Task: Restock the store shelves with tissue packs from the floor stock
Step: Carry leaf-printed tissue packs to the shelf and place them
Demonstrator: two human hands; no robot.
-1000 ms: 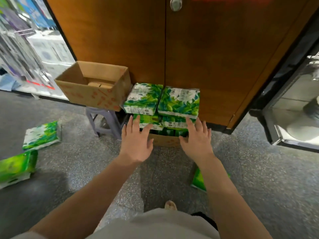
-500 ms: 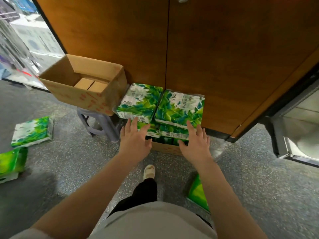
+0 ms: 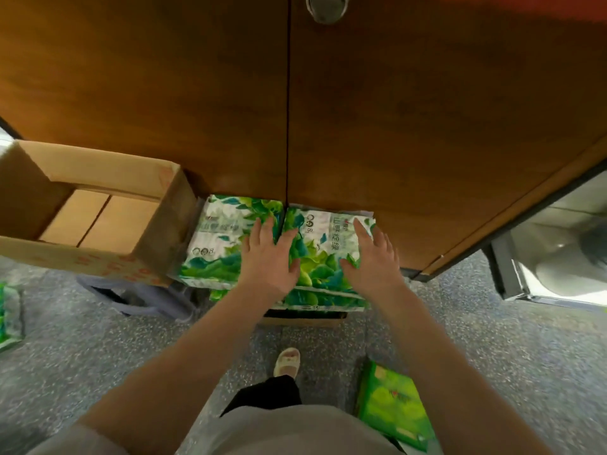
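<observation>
Both hands are lying flat, fingers straight and spread, on the top layer of a stack of tissue packs standing against the wooden cabinet doors (image 3: 427, 126). The left hand (image 3: 269, 257) is resting across the seam between the two top packs, its fingers reaching onto the left top pack (image 3: 220, 244). The right hand (image 3: 374, 257) is resting on the right side of the right top pack (image 3: 318, 257); neither hand is curling round anything. Between the two hands the green leaf print of that pack is showing. Beneath the hands, further packs are lying stacked on a flat piece of cardboard (image 3: 302, 320). Left of the left hand an open cardboard box (image 3: 98, 205) is sitting on a purple stool (image 3: 141, 300). Below the right forearm a loose green pack (image 3: 394, 405) is lying on the speckled floor (image 3: 492, 339); another (image 3: 10, 316) is lying at the far left edge.
</observation>
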